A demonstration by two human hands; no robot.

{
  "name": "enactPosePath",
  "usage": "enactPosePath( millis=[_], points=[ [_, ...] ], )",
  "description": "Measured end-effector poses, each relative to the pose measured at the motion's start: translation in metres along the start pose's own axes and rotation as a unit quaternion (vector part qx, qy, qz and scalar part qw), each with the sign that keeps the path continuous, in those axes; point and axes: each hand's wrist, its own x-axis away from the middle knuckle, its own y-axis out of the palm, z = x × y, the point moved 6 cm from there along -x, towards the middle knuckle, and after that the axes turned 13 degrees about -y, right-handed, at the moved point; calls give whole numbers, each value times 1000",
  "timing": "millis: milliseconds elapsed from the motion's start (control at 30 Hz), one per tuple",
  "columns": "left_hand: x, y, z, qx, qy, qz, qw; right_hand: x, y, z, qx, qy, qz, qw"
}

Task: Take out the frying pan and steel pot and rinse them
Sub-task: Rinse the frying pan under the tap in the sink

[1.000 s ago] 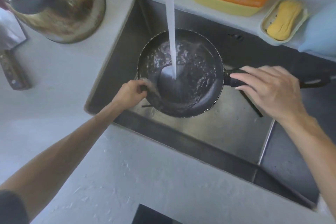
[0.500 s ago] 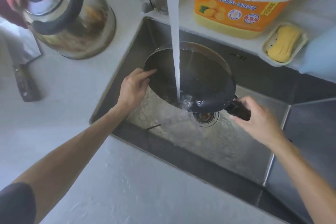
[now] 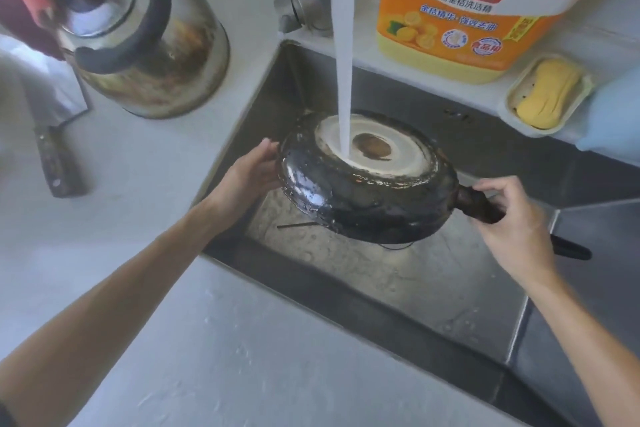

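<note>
Steel kettle (image 3: 145,45) beside sink (image 3: 450,288)

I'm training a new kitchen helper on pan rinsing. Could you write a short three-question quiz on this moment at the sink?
1. True or false: the frying pan is held bottom-up, with the tap water landing on its underside.
2. Which of the two hands grips the pan's handle? A) left hand B) right hand C) neither
3. Fill in: the yellow soap bar lies in a tray on the ledge behind the sink, just right of the orange ____ bottle.

Key: 1 true. 2 B; the left hand steadies the rim on the opposite side. 3 detergent.
</note>
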Motion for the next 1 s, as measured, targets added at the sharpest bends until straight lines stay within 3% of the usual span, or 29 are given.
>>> enactPosePath(
  millis=[233, 367, 500, 633, 733, 800, 867, 1000],
  points=[
    [-14, -16, 1, -126, -2, 46, 991, -11, -10, -3, 34, -49, -29, 998],
    [-19, -8, -21, -116, -45, 12, 992, -14, -14, -22, 37, -134, -82, 987],
    [-11, -6, -27, -100, -35, 58, 993, -19, -7, -31, 67, -199, -77, 975],
    [10, -21, -4, -127, 37, 134, 982, -20, 18, -15, -4, -165, -92, 982],
    [26, -28, 27, -178, 82, 175, 965, -13, 52, -5, -79, -82, -100, 988],
    [32, -32, 45, -143, 94, 183, 968, -5, 81, -4, -156, -32, -118, 980],
    [32, -38, 57, -89, 78, 200, 973, -1, 105, -9, -219, -18, -144, 965],
    [30, -49, 60, -150, -9, 249, 957, -5, 116, -16, -219, -20, -230, 948]
  ],
)
